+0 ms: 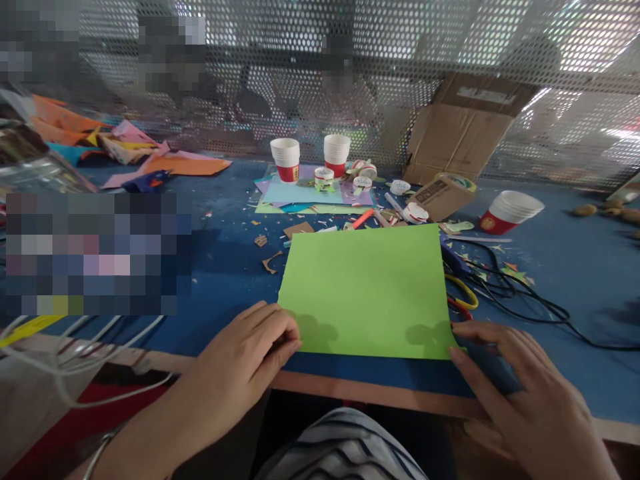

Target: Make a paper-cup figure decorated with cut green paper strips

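A sheet of bright green paper [367, 290] lies in front of me near the table's front edge. My left hand [265, 340] pinches its lower left corner between thumb and curled fingers. At the lower right corner, my right hand [515, 373] holds the edge with thumb below and index finger above. Shadows of both hands fall on the sheet. Just past its right edge, yellow and red scissor-like handles [463, 293] stick out from underneath, partly hidden.
Stacked paper cups [286, 160] stand at the back, with another stack lying tilted [511, 212] at right. A cardboard box [450, 133] leans against the perforated screen [300, 87]. Black cable [530, 287] runs along the right. Coloured paper scraps [190, 163] lie far left. White cables [100, 333] hang lower left.
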### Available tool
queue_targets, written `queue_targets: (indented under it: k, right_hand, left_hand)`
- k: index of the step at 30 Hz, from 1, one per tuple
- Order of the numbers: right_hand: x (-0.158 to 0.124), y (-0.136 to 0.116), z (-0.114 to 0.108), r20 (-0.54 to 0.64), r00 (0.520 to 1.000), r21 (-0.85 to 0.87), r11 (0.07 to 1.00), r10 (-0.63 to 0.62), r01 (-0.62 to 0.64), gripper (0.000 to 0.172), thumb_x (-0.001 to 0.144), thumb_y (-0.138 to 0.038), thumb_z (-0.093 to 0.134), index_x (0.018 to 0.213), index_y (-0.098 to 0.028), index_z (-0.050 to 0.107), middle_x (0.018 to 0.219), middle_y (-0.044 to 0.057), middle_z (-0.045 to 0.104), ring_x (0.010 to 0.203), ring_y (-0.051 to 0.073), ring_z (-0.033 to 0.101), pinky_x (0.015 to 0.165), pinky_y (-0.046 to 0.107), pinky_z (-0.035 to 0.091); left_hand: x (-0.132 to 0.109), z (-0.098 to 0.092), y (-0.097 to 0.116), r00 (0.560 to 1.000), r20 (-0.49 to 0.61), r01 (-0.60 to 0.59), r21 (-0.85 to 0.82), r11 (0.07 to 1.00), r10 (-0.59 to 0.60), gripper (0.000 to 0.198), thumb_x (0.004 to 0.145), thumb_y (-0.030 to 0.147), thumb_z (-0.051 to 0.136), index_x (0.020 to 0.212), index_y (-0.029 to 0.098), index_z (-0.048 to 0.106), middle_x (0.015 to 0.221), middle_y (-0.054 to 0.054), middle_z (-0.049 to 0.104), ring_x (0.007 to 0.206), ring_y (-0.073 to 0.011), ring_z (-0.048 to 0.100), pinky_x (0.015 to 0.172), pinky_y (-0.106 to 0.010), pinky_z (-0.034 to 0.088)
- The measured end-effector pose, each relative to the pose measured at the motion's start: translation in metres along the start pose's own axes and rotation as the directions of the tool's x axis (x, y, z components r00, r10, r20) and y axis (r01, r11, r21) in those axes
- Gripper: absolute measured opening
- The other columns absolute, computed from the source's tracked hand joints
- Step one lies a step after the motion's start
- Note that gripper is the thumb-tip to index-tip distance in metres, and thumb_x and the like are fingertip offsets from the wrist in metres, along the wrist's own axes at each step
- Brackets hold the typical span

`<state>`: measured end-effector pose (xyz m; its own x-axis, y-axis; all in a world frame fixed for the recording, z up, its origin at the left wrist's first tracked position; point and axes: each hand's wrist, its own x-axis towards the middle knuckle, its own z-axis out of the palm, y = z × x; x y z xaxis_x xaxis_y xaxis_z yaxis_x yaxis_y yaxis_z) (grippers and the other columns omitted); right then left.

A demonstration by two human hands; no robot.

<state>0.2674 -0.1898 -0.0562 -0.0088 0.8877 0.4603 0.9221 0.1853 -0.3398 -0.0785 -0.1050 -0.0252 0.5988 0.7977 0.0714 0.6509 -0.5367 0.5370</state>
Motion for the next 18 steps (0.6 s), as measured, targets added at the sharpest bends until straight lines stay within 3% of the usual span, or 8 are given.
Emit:
queue_targets:
  k: [6, 12, 18]
  right_hand:
    - [0.004, -0.004, -0.002, 0.012, 1.0, 0.011, 1.0, 0.001, -0.001, 0.02, 0.101, -0.045, 0.055, 0.107, -0.028, 0.064, 0.102, 0.005, 0.072, 0.088, 0.024, 0.07, 0.072, 0.039, 0.052]
    - [0.005, -0.004, 0.002, 0.037, 0.996, 0.044, 0.996, -0.075, 0.074, 0.013, 0.1, -0.038, 0.059, 0.105, -0.027, 0.064, 0.105, 0.005, 0.071, 0.101, 0.026, 0.065, 0.086, 0.043, 0.05]
    - [0.006, -0.013, 0.002, 0.13, 0.974, 0.081, 0.981, -0.184, 0.174, 0.007, 0.099, -0.03, 0.061, 0.105, -0.028, 0.064, 0.1, 0.004, 0.072, 0.097, 0.027, 0.064, 0.084, 0.043, 0.047]
  left_hand:
    - [-0.005, 0.003, 0.0, 0.999, -0.041, -0.004, -0.014, 1.0, 0.003, 0.017, 0.106, 0.022, 0.046, 0.091, 0.021, 0.056, 0.089, 0.0, 0.059, 0.087, -0.0166, 0.054, 0.075, -0.029, 0.041]
    - [-0.006, 0.003, 0.003, 1.0, -0.022, -0.02, 0.013, 1.0, 0.021, 0.014, 0.104, 0.025, 0.052, 0.093, 0.022, 0.06, 0.093, -0.001, 0.061, 0.091, -0.019, 0.053, 0.081, -0.032, 0.041]
    - [-0.006, 0.003, 0.011, 0.998, 0.014, -0.063, 0.072, 0.995, 0.062, 0.013, 0.104, 0.023, 0.054, 0.098, 0.023, 0.065, 0.099, -0.003, 0.065, 0.094, -0.0214, 0.054, 0.083, -0.036, 0.04]
